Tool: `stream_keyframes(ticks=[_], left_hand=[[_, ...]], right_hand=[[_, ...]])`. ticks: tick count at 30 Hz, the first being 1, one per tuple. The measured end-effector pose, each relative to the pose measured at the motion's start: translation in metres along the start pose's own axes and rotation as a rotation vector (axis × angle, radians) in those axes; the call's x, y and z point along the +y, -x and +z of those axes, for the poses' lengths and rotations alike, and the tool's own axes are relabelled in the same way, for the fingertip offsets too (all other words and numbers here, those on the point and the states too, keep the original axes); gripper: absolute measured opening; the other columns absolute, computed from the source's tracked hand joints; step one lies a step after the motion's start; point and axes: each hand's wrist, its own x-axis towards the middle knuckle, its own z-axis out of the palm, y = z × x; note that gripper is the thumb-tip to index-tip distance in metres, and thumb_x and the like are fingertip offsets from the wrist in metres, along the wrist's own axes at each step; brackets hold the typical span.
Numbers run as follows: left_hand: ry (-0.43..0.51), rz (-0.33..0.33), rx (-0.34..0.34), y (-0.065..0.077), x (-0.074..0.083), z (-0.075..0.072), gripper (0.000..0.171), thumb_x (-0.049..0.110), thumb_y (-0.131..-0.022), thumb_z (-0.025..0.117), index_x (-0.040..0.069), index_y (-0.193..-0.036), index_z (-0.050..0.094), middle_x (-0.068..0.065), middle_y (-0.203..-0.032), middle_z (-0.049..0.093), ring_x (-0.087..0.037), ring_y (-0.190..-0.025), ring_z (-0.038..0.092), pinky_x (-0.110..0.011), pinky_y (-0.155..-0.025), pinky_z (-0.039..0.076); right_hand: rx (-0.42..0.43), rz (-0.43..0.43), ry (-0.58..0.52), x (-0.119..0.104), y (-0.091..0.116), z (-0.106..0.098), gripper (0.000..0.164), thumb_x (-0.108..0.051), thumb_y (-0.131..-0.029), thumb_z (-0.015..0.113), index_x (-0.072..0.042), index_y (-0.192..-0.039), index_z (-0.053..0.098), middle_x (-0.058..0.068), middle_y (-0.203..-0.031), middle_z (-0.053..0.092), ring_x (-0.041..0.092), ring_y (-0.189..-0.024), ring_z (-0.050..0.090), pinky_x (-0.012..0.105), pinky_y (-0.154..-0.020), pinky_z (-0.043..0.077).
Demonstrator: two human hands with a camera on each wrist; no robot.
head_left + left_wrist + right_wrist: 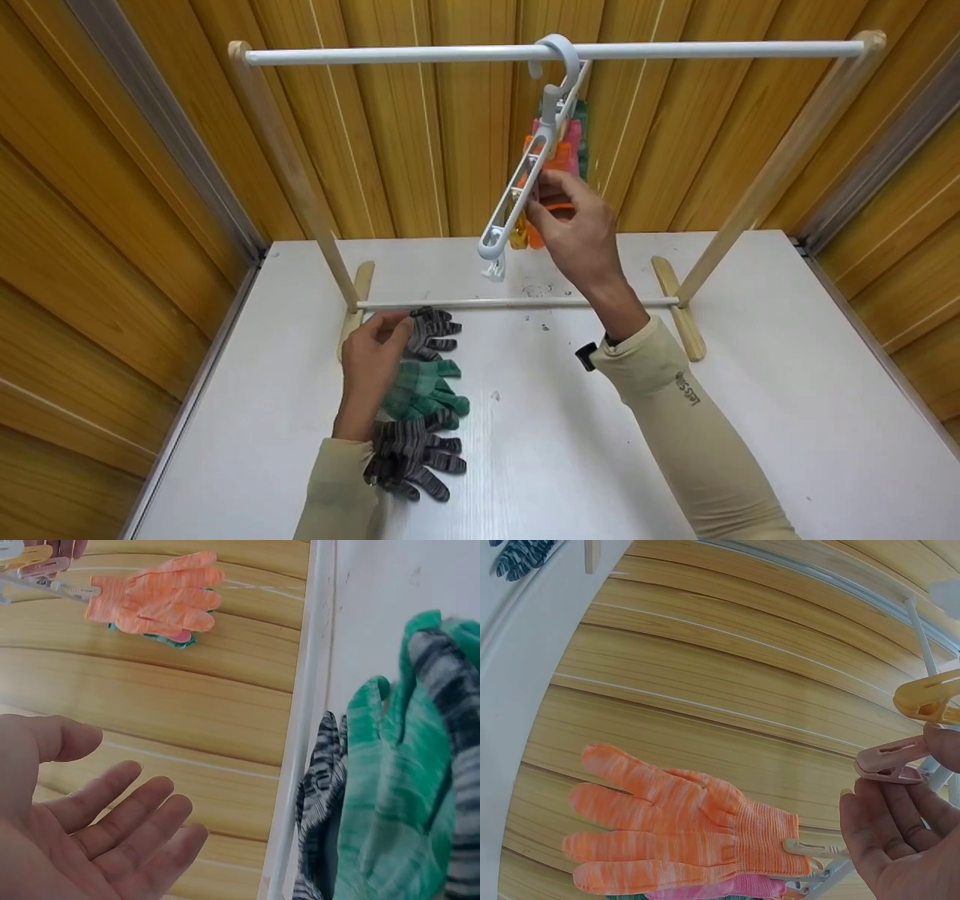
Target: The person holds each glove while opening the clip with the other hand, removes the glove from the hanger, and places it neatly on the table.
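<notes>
My right hand (581, 236) is raised to a light grey clip hanger (491, 246) hooked on a white rail. Its thumb and fingers pinch a pale pink clothespin (885, 761) on the hanger. Beside that pin is a yellow clothespin (919, 699). An orange glove (675, 829) hangs clipped by its cuff, with a pink glove (697, 889) and a green one behind. Fingers loosely spread, my left hand (373, 364) hovers near gloves on the table, holding nothing: a far striped glove (433, 330), a green glove (420, 390) and a near striped glove (424, 457).
The white rail (375, 55) runs between two wooden posts (300, 172). A lower bar (510, 303) joins the rack's wooden feet (679, 307) on the white table (540, 450). Wood-patterned panels (472, 150) stand behind and at both sides. A white clip (493, 270) hangs at the hanger's near end.
</notes>
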Motion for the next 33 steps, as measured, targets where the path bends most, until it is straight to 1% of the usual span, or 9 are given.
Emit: stream_keyframes(ticks=[3, 8, 14, 18, 20, 22, 26, 29, 33], left_hand=[[-0.004, 0.001, -0.020, -0.003, 0.007, 0.005, 0.028, 0.028, -0.102, 0.071, 0.008, -0.120, 0.078, -0.004, -0.111, 0.078, -0.022, -0.104, 0.072, -0.047, -0.091, 0.055], [-0.011, 0.004, -0.055, -0.009, 0.016, 0.013, 0.029, 0.029, -0.102, 0.071, 0.009, -0.123, 0.077, -0.003, -0.113, 0.077, -0.021, -0.106, 0.072, -0.046, -0.093, 0.055], [-0.036, 0.048, -0.102, -0.017, 0.024, 0.024, 0.029, 0.029, -0.103, 0.070, 0.011, -0.124, 0.077, -0.005, -0.117, 0.077, -0.023, -0.107, 0.073, -0.048, -0.092, 0.058], [-0.023, 0.077, -0.135, -0.022, 0.030, 0.030, 0.029, 0.028, -0.103, 0.070, 0.011, -0.124, 0.077, -0.005, -0.120, 0.077, -0.021, -0.105, 0.074, -0.045, -0.091, 0.059], [-0.015, 0.093, -0.148, -0.024, 0.032, 0.033, 0.029, 0.028, -0.102, 0.070, 0.010, -0.124, 0.077, -0.006, -0.120, 0.076, -0.021, -0.103, 0.075, -0.044, -0.089, 0.061], [-0.011, 0.102, -0.162, -0.027, 0.033, 0.036, 0.029, 0.028, -0.102, 0.070, 0.010, -0.124, 0.077, -0.006, -0.121, 0.076, -0.021, -0.103, 0.075, -0.043, -0.088, 0.061], [-0.032, 0.080, -0.188, -0.031, 0.033, 0.043, 0.029, 0.029, -0.103, 0.070, 0.011, -0.125, 0.077, -0.005, -0.123, 0.075, -0.021, -0.105, 0.074, -0.042, -0.089, 0.060], [-0.044, 0.058, -0.202, -0.034, 0.032, 0.047, 0.029, 0.029, -0.102, 0.071, 0.011, -0.125, 0.077, -0.005, -0.124, 0.075, -0.021, -0.106, 0.073, -0.042, -0.091, 0.060], [-0.048, 0.052, -0.213, -0.036, 0.033, 0.051, 0.028, 0.029, -0.102, 0.071, 0.012, -0.124, 0.077, -0.005, -0.124, 0.075, -0.021, -0.107, 0.072, -0.042, -0.090, 0.060]], right_hand=[[-0.002, 0.005, -0.011, -0.001, 0.001, 0.000, 0.031, -0.005, -0.099, 0.075, 0.002, -0.129, 0.070, 0.011, -0.113, 0.072, 0.022, -0.103, 0.068, 0.040, -0.094, 0.058], [-0.010, 0.013, -0.019, -0.003, 0.002, -0.001, 0.032, -0.005, -0.099, 0.075, 0.002, -0.130, 0.069, 0.012, -0.115, 0.072, 0.025, -0.104, 0.068, 0.039, -0.094, 0.057], [-0.020, 0.030, -0.042, -0.005, 0.003, -0.001, 0.032, -0.007, -0.100, 0.074, 0.001, -0.130, 0.069, 0.010, -0.115, 0.071, 0.023, -0.105, 0.067, 0.043, -0.096, 0.057], [-0.024, 0.029, -0.052, -0.008, 0.004, -0.001, 0.031, -0.008, -0.100, 0.074, 0.000, -0.130, 0.069, 0.009, -0.114, 0.071, 0.021, -0.104, 0.068, 0.039, -0.094, 0.058], [-0.027, 0.031, -0.054, -0.010, 0.005, -0.001, 0.032, -0.007, -0.100, 0.074, 0.000, -0.130, 0.069, 0.010, -0.115, 0.071, 0.021, -0.105, 0.068, 0.035, -0.093, 0.058], [-0.031, 0.034, -0.055, -0.012, 0.005, -0.001, 0.033, -0.007, -0.100, 0.074, 0.001, -0.131, 0.069, 0.011, -0.117, 0.071, 0.022, -0.106, 0.068, 0.034, -0.093, 0.058], [-0.040, 0.038, -0.057, -0.013, 0.006, -0.002, 0.035, -0.009, -0.101, 0.074, 0.002, -0.134, 0.067, 0.012, -0.120, 0.070, 0.023, -0.109, 0.067, 0.036, -0.095, 0.058], [-0.045, 0.036, -0.066, -0.014, 0.007, -0.002, 0.036, -0.010, -0.101, 0.074, 0.002, -0.134, 0.067, 0.012, -0.118, 0.070, 0.024, -0.108, 0.067, 0.038, -0.095, 0.058], [-0.048, 0.024, -0.067, -0.017, 0.007, -0.003, 0.036, -0.013, -0.101, 0.074, 0.001, -0.134, 0.067, 0.011, -0.116, 0.070, 0.024, -0.107, 0.068, 0.038, -0.096, 0.058]])
